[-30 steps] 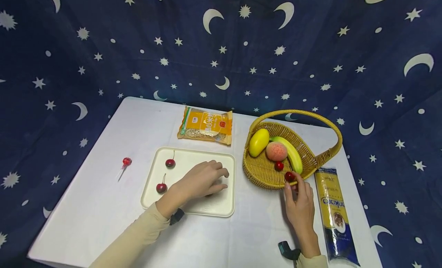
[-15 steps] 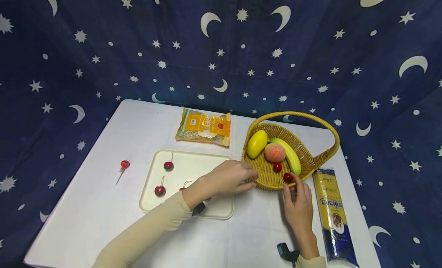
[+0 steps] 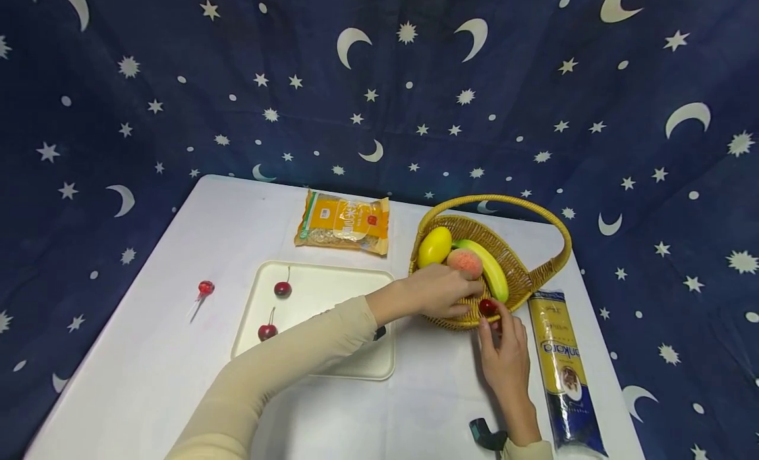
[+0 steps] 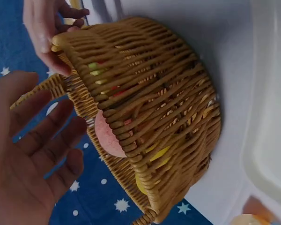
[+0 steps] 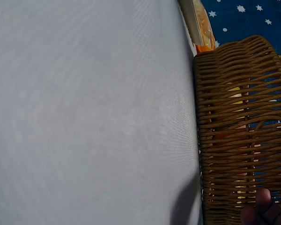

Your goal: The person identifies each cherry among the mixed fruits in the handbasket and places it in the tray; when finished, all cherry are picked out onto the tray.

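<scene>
My left hand (image 3: 441, 290) reaches over the near left rim of the wicker basket (image 4: 159, 93); in the left wrist view its fingers are apart, with nothing between them. My right hand (image 3: 506, 354) holds the basket's near rim between thumb and fingers, beside a red cherry (image 3: 488, 307) inside. A yellow mango-like fruit (image 3: 435, 246), a peach (image 3: 465, 263) and a banana (image 3: 489, 270) lie in the basket. My left hand hides part of the basket floor. On the cream tray (image 3: 379, 374) lie a cherry (image 3: 282, 289) and another cherry (image 3: 267, 332); my left sleeve covers part of the tray.
An orange grain packet (image 3: 342, 223) lies behind the tray. Left of the tray is a red lollipop (image 3: 205, 288). A long yellow and blue packet (image 3: 566, 374) lies right of my right hand. The basket's tall handle (image 3: 498, 199) arches over its back side.
My left hand has moved right from above the tray to over the basket. My right hand has stayed at the basket rim. The head view has shifted slightly.
</scene>
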{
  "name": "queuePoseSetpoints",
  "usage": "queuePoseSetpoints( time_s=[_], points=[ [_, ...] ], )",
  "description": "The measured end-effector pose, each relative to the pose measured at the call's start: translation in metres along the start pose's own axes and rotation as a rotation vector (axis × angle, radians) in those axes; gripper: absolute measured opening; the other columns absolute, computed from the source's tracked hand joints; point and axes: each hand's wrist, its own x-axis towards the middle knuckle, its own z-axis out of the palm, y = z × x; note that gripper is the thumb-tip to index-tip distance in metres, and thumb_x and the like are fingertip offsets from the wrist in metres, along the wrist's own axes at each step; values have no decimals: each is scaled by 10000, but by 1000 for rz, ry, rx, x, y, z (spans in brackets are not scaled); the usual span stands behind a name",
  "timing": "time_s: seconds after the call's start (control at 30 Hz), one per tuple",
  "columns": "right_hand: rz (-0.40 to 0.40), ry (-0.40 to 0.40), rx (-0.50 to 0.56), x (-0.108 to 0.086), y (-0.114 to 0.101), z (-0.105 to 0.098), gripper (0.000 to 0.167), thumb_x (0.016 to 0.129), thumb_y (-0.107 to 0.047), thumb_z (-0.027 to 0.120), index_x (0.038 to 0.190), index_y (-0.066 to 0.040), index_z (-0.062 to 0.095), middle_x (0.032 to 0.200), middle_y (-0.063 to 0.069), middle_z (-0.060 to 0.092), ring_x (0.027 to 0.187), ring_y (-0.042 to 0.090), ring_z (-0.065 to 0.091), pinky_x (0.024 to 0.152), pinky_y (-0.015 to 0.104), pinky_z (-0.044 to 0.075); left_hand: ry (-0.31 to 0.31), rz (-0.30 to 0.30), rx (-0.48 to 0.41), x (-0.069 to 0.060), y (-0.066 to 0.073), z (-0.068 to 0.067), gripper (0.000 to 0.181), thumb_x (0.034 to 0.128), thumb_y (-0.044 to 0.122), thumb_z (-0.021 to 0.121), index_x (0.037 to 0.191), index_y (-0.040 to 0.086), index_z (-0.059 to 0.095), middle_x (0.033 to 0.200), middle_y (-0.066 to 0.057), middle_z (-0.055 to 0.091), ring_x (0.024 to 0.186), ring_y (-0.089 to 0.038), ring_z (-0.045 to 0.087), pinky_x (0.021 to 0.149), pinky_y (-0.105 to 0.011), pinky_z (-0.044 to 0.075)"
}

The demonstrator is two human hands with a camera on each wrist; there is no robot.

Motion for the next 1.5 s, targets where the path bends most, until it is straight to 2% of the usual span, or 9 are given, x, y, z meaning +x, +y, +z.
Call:
queuePoseSetpoints(
  time_s=[0.1, 0.23, 0.53, 0.8, 1.03, 1.2, 1.4, 1.5],
  points=[
    [-1, 2, -1, 0, 0, 1, 484, 1062, -263, 634, 1522, -138, 551, 1054, 124, 587, 945, 238, 538, 753, 387, 419, -34, -6, 50, 14, -2, 0, 351, 1053, 369, 648, 1359, 197, 664, 1112, 65, 740, 844, -89, 668, 767, -235, 571],
    [-6, 5, 7, 1, -1, 1, 484, 1062, -270, 632, 1519, -133, 555, 1042, 124, 589, 940, 239, 539, 746, 382, 419, -96, -28, 103, 29, -4, 2, 385, 1052, 383, 648, 1395, 208, 648, 1185, 63, 737, 969, -80, 687, 911, -256, 587],
    [-1, 9, 10, 2, -1, 2, 481, 1059, -260, 639, 1518, -145, 551, 1049, 135, 583, 947, 251, 547, 761, 402, 434, -242, -101, 123, 54, -5, 3, 456, 1066, 395, 626, 1493, 239, 592, 1339, 56, 723, 1178, -96, 678, 1086, -329, 550],
    [1, 7, 18, 0, 0, 2, 481, 1054, -256, 651, 1515, -155, 557, 1045, 130, 583, 946, 238, 547, 753, 397, 432, -375, -144, 125, 69, -6, 5, 460, 1082, 402, 593, 1520, 265, 562, 1352, 81, 699, 1192, -79, 654, 1064, -301, 532],
    [1, 11, 23, -1, 0, 2, 481, 1051, -248, 655, 1515, -163, 559, 1041, 130, 579, 941, 227, 537, 748, 396, 429, -396, -194, 117, 81, -1, 8, 307, 1074, 244, 612, 1374, 261, 674, 1309, 80, 719, 1089, -74, 645, 966, -265, 548],
    [-4, 20, 26, -1, 0, 2, 476, 1049, -245, 658, 1508, -161, 568, 1027, 121, 578, 932, 221, 534, 737, 384, 422, -424, -230, 176, 84, 4, 13, 314, 1077, 228, 609, 1377, 296, 672, 1405, 104, 684, 1210, -59, 642, 1014, -269, 555],
    [-16, 31, 28, -2, 0, 2, 477, 1044, -231, 665, 1504, -149, 571, 1025, 126, 576, 936, 228, 536, 742, 390, 419, -397, -195, 268, 83, 7, 24, 313, 1092, 204, 580, 1369, 308, 679, 1410, 118, 692, 1261, -67, 667, 1060, -261, 555],
    [-16, 32, 28, -2, 0, 2, 478, 1044, -227, 665, 1504, -144, 570, 1030, 129, 577, 937, 227, 536, 745, 393, 419, -407, -171, 302, 81, 8, 28, 350, 1097, 208, 575, 1422, 324, 637, 1418, 120, 692, 1285, -73, 666, 1080, -274, 551]
  ],
)
